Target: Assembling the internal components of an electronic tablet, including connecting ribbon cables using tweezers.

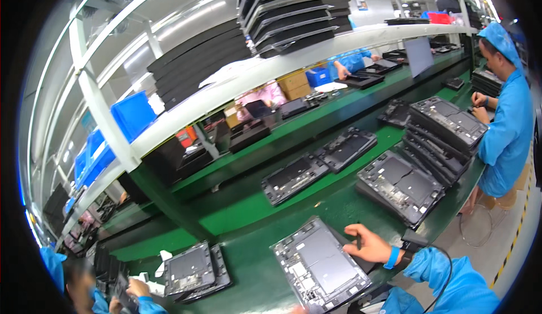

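Observation:
An opened tablet (326,262), its battery and circuit boards exposed, lies on the green bench in front of me. Above its right edge is my right hand (370,246), closed with a small dark stick-like tool (358,240) between the fingers. A blue band and a dark strap circle that wrist. Under the hand, a dark flat panel (361,257) shows partly beside the tablet. Of my left hand (297,310) only a blurred bit appears at the lower edge, by the tablet's near corner; its fingers are hidden.
Stacked opened tablets (403,184) stand to the right, with a taller pile (446,128) behind. Two tablet shells (296,177) lie on the bench's far side, and more tablets (189,269) at left. A shelf frame (305,54) crosses overhead. Co-workers in blue (505,116) work on both sides.

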A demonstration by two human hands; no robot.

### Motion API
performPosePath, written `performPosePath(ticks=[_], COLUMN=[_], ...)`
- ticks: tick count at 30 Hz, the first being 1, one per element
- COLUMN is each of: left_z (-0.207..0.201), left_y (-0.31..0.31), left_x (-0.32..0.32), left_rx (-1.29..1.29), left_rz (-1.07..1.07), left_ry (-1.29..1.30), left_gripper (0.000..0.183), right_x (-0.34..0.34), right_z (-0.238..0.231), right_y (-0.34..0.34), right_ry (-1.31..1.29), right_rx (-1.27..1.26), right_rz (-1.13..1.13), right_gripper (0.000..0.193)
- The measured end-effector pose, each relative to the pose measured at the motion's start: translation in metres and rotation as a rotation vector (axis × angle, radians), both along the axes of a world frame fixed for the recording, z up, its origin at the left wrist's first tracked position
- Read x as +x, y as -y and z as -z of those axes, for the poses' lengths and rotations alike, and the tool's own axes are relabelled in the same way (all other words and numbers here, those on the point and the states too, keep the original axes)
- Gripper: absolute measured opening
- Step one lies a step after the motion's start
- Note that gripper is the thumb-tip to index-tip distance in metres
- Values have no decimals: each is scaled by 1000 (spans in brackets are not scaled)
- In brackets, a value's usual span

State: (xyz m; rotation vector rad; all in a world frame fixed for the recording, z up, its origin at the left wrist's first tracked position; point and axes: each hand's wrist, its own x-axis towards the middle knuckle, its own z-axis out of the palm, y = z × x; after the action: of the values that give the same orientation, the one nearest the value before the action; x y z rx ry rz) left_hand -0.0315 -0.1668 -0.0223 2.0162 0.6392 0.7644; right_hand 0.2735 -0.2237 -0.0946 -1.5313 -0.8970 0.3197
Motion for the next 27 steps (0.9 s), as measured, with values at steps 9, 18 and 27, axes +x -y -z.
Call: performPosePath(ticks=[9, 18, 27], left_z=[40, 31, 52], left_y=[-158, -229, -275], left_x=[100, 193, 154], left_rx=[-230, -240, -290], left_rz=[104, 339, 257], left_ry=[43, 7, -27], left_gripper=[58, 57, 55], right_x=[-31, 45, 47], right_z=[-15, -36, -12], right_y=[-65, -54, -65], right_ry=[-103, -255, -378], right_rx=[-124, -80, -96], right_rz=[-285, -335, -518], right_gripper=[65, 60, 53])
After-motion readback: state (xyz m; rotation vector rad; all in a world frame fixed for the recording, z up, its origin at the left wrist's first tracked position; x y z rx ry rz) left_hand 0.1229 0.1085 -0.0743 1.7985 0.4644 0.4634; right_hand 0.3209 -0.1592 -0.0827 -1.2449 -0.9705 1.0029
